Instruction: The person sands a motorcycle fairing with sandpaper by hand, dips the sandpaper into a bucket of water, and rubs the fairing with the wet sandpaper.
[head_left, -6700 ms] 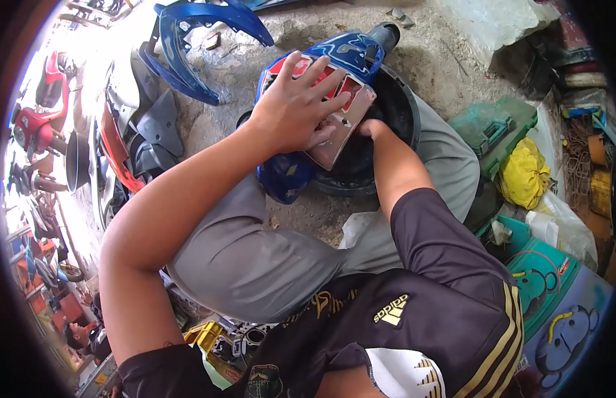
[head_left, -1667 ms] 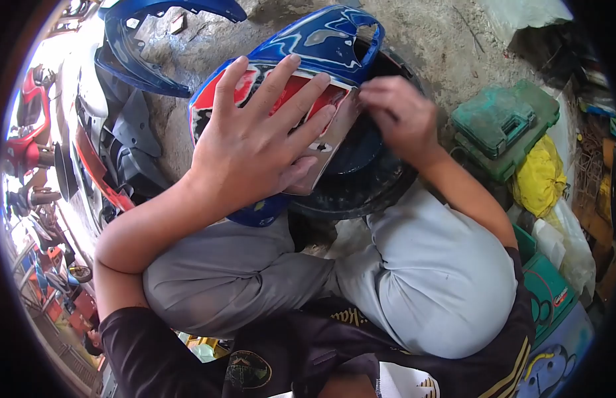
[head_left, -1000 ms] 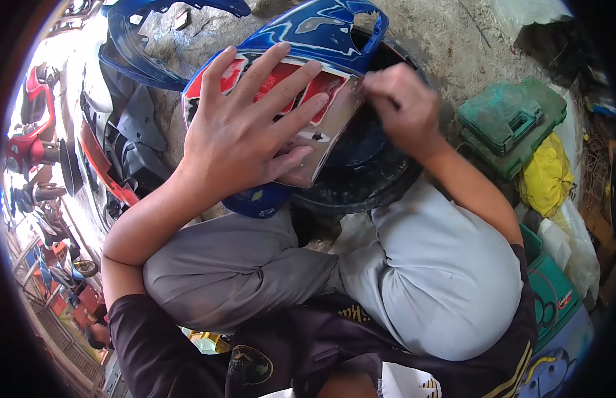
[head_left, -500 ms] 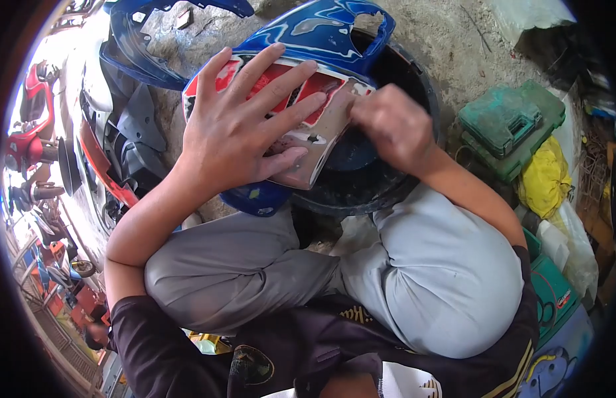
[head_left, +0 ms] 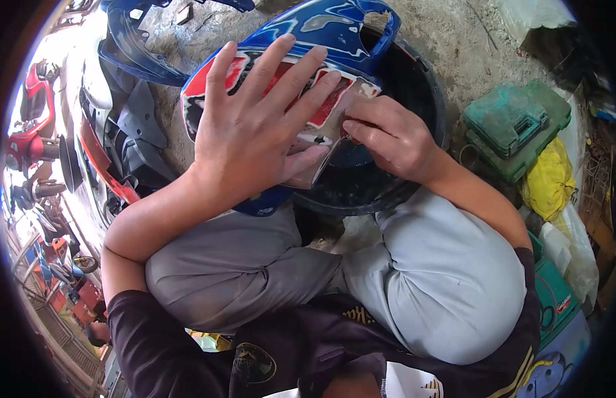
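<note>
the blue, red and tan plastic panel (head_left: 331, 105) over the round black tub (head_left: 361, 194) looks light, stiff — best held by its rim — left hand (head_left: 250, 119) spread on it, right hand (head_left: 393, 137) pinching a dark-red scrap (head_left: 345, 132) at its edge.

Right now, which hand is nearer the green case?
Right. The right hand is at the right edge of the painted panel; the green case sits apart, to its right. The left hand rests spread on the panel, farther left.
</note>
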Tool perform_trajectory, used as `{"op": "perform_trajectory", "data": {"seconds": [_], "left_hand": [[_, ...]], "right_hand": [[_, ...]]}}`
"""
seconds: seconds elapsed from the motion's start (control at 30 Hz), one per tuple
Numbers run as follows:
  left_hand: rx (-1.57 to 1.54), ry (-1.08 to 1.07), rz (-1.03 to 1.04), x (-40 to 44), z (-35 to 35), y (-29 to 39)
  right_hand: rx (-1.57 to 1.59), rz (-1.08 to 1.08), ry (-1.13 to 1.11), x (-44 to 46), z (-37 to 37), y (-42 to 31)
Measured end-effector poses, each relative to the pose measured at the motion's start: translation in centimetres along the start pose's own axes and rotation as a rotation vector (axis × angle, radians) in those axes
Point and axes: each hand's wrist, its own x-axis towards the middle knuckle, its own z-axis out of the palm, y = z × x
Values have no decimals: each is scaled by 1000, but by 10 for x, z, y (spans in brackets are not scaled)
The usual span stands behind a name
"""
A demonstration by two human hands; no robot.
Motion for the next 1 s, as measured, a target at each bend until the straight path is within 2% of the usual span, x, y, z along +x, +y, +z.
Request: {"op": "perform_trajectory", "data": {"seconds": [0.03, 0.1, 0.13, 0.23, 0.27, 0.37, 0.47, 0.57, 0.73, 0.83, 0.87, 0.97, 1.0], "left_hand": [[-5, 12, -2, -1, 1, -1], [-21, 39, -4, -4, 4, -6], [-30, 54, -8, -6, 6, -8], [-39, 71, -20, -5, 7, -8], [-41, 69, -21, -5, 7, -9], [-48, 77, -13, -6, 6, -9], [-49, 83, -7, -7, 7, -11], [-36, 76, -6, -6, 5, -11], [-45, 74, -9, -6, 5, -11], [-45, 78, -8, -8, 6, -13], [-45, 84, -7, -8, 6, -12], [-46, 79, -14, -6, 6, -12], [-40, 85, -8, -6, 6, -13]], "right_hand": [[11, -23, -16, 0, -2, 1], [-73, 145, 131, 2, 1, 19], [-123, 93, 125, 3, 1, 20], [-15, -79, 36, 7, 9, -4], [-73, -70, 9, 6, 3, 3], [-86, 170, 100, 17, -1, 16], [25, -6, 18, 20, 5, -7], [-53, 161, 75, 18, -1, 17], [12, -33, 0, 22, 2, -5], [-49, 165, 116, 17, 1, 19], [-101, 96, 49, 15, 1, 13], [41, -63, -42, 19, 7, -8], [1, 5, -17, 19, 4, -1]]}}
